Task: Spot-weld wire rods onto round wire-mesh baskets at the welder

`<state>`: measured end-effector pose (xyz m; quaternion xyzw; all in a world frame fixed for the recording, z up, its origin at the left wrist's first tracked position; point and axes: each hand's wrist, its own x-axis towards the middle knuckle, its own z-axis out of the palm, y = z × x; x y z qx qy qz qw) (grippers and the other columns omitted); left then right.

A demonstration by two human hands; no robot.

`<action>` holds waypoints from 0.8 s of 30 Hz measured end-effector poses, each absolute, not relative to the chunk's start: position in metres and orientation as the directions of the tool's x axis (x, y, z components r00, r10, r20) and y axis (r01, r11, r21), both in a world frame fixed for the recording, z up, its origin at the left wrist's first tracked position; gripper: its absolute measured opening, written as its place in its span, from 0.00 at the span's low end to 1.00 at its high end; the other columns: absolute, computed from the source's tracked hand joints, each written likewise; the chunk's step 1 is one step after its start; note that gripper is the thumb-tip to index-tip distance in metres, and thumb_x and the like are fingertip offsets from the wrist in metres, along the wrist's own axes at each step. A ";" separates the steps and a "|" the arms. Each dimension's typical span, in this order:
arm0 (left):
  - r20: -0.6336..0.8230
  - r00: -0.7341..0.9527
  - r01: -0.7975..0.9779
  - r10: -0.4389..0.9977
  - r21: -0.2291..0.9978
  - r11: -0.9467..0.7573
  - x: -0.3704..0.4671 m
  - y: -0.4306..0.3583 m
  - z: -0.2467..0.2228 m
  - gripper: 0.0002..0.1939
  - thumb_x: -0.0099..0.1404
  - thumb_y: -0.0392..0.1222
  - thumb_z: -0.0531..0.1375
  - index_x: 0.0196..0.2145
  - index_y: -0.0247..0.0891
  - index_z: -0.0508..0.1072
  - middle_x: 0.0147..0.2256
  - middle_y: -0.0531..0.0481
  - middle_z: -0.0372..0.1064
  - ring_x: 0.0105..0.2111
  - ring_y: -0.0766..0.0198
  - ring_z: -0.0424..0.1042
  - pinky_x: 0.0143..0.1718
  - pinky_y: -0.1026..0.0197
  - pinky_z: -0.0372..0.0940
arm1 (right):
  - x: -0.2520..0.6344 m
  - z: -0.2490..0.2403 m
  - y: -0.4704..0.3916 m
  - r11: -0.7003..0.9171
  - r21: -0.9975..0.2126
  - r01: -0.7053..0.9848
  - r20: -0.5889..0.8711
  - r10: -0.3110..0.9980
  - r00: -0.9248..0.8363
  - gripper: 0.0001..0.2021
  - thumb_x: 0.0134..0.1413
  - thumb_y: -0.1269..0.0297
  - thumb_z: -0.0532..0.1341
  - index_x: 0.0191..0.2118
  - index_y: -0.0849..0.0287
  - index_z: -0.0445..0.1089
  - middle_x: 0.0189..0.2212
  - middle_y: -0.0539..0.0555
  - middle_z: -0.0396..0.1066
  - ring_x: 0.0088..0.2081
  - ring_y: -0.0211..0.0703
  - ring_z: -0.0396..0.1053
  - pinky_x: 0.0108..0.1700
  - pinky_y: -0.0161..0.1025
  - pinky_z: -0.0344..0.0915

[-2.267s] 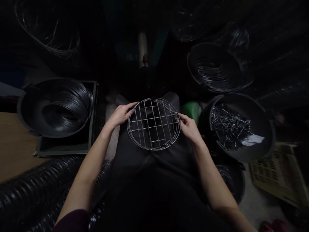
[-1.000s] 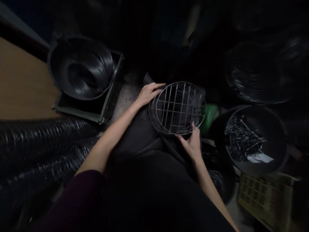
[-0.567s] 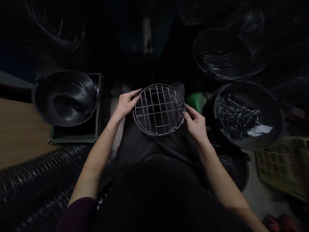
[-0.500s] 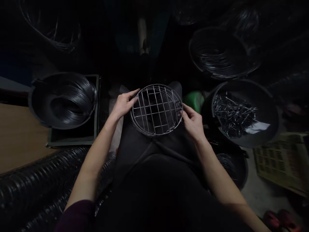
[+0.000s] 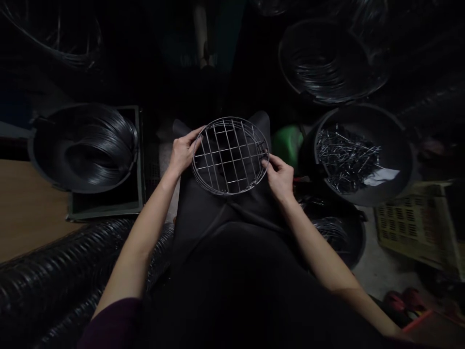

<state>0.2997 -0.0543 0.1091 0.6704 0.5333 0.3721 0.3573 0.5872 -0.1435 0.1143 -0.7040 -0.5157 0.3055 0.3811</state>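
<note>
A round wire rack [image 5: 231,160] with a grid of crossed wires and a ringed side is held over my lap. My left hand [image 5: 184,151] grips its left rim, thumb and fingers closed on the wire. At the opposite rim, my right hand [image 5: 279,177] pinches the lower right side, its fingertips partly behind the wires. Beneath the rack lies the dark cloth over my legs [image 5: 203,218].
Left stands a black tub of coiled wire [image 5: 101,145] on a crate, with stacked wire rings [image 5: 54,261] below. On the right are a tub of short wire pieces [image 5: 348,155], a yellow crate [image 5: 414,223], a green object [image 5: 286,143] and a tub of wire [image 5: 323,72].
The rack and both hands have shifted slightly up and left in view. The surroundings have shifted too, as the camera has moved. Both hands keep their hold.
</note>
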 end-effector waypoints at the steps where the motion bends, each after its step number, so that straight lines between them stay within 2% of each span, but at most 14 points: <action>1: 0.122 0.156 0.438 0.980 0.881 -0.179 0.301 -0.055 0.107 0.20 0.70 0.51 0.57 0.54 0.41 0.75 0.52 0.49 0.75 0.53 0.57 0.74 0.57 0.58 0.67 | 0.585 0.116 -0.149 -0.174 -0.811 0.559 -0.003 0.956 0.293 0.22 0.58 0.50 0.57 0.50 0.59 0.75 0.47 0.58 0.76 0.50 0.51 0.73 0.57 0.51 0.67; 3: 0.122 0.156 0.428 0.980 0.886 -0.178 0.302 -0.055 0.106 0.20 0.70 0.52 0.57 0.54 0.42 0.75 0.54 0.49 0.74 0.55 0.56 0.73 0.59 0.56 0.65 | 0.584 0.123 -0.162 -0.150 -0.709 0.689 0.035 0.968 0.247 0.23 0.61 0.52 0.53 0.53 0.58 0.74 0.47 0.59 0.76 0.50 0.51 0.72 0.58 0.52 0.66; 5: 0.112 0.156 0.421 0.981 0.891 -0.169 0.303 -0.056 0.105 0.20 0.69 0.52 0.57 0.54 0.43 0.75 0.55 0.50 0.73 0.56 0.56 0.71 0.61 0.55 0.63 | 0.587 0.131 -0.175 -0.088 -0.615 0.783 0.011 0.993 0.121 0.25 0.63 0.54 0.50 0.60 0.57 0.68 0.52 0.60 0.73 0.55 0.52 0.68 0.61 0.54 0.62; 7: 0.101 0.159 0.416 0.982 0.895 -0.159 0.303 -0.057 0.106 0.19 0.69 0.52 0.58 0.54 0.43 0.74 0.55 0.50 0.73 0.58 0.55 0.70 0.62 0.54 0.62 | 0.591 0.137 -0.185 -0.003 -0.565 0.825 -0.059 0.998 -0.037 0.31 0.61 0.52 0.52 0.67 0.59 0.59 0.60 0.61 0.66 0.62 0.55 0.62 0.64 0.57 0.57; 9: 0.093 0.160 0.414 0.983 0.897 -0.152 0.303 -0.057 0.106 0.19 0.70 0.52 0.58 0.54 0.43 0.74 0.55 0.50 0.73 0.58 0.55 0.69 0.62 0.53 0.62 | 0.593 0.139 -0.191 0.046 -0.550 0.834 -0.129 0.982 -0.139 0.42 0.55 0.47 0.58 0.71 0.61 0.48 0.65 0.64 0.58 0.66 0.59 0.56 0.66 0.60 0.54; 11: 0.087 0.163 0.409 0.983 0.900 -0.148 0.303 -0.057 0.106 0.19 0.70 0.52 0.57 0.54 0.44 0.74 0.55 0.50 0.73 0.58 0.54 0.69 0.62 0.53 0.61 | 0.590 0.136 -0.194 0.015 -0.546 0.837 -0.168 0.978 -0.126 0.52 0.50 0.42 0.63 0.72 0.63 0.40 0.67 0.67 0.53 0.67 0.63 0.53 0.65 0.62 0.53; 13: 0.078 0.166 0.404 0.983 0.904 -0.139 0.304 -0.057 0.103 0.20 0.70 0.52 0.57 0.55 0.44 0.74 0.55 0.50 0.72 0.58 0.54 0.69 0.62 0.52 0.61 | 0.582 0.128 -0.194 -0.064 -0.549 0.834 -0.176 0.983 -0.041 0.57 0.46 0.40 0.65 0.72 0.64 0.36 0.68 0.70 0.51 0.67 0.65 0.52 0.65 0.63 0.54; 17: 0.056 0.138 0.411 0.989 0.905 -0.109 0.305 -0.057 0.099 0.22 0.69 0.55 0.56 0.56 0.44 0.73 0.56 0.50 0.71 0.59 0.54 0.68 0.62 0.50 0.61 | 0.562 0.112 -0.195 -0.143 -0.587 0.797 -0.159 0.985 0.059 0.58 0.46 0.42 0.66 0.72 0.65 0.33 0.69 0.71 0.46 0.67 0.65 0.51 0.66 0.63 0.51; 20: 0.089 0.150 0.396 0.985 0.907 -0.142 0.303 -0.058 0.106 0.26 0.67 0.60 0.57 0.54 0.41 0.75 0.55 0.47 0.72 0.57 0.53 0.70 0.61 0.51 0.62 | 0.565 0.115 -0.196 -0.163 -0.651 0.741 -0.182 0.982 0.057 0.58 0.45 0.45 0.67 0.72 0.65 0.36 0.67 0.71 0.52 0.66 0.63 0.55 0.66 0.61 0.52; 22: 0.084 0.135 0.368 0.987 0.921 -0.129 0.296 -0.056 0.113 0.29 0.65 0.63 0.57 0.54 0.39 0.74 0.52 0.43 0.74 0.54 0.55 0.72 0.59 0.53 0.64 | 0.587 0.122 -0.194 -0.162 -0.732 0.662 -0.199 0.980 0.019 0.53 0.48 0.45 0.65 0.72 0.61 0.40 0.66 0.67 0.56 0.63 0.59 0.60 0.64 0.57 0.57; 24: 0.036 0.077 0.314 0.996 0.948 -0.058 0.288 -0.047 0.118 0.32 0.66 0.65 0.54 0.57 0.39 0.71 0.50 0.41 0.74 0.48 0.58 0.75 0.52 0.56 0.69 | 0.629 0.130 -0.189 -0.160 -0.780 0.605 -0.135 0.987 0.086 0.43 0.53 0.46 0.61 0.70 0.57 0.48 0.64 0.63 0.60 0.61 0.53 0.64 0.62 0.53 0.60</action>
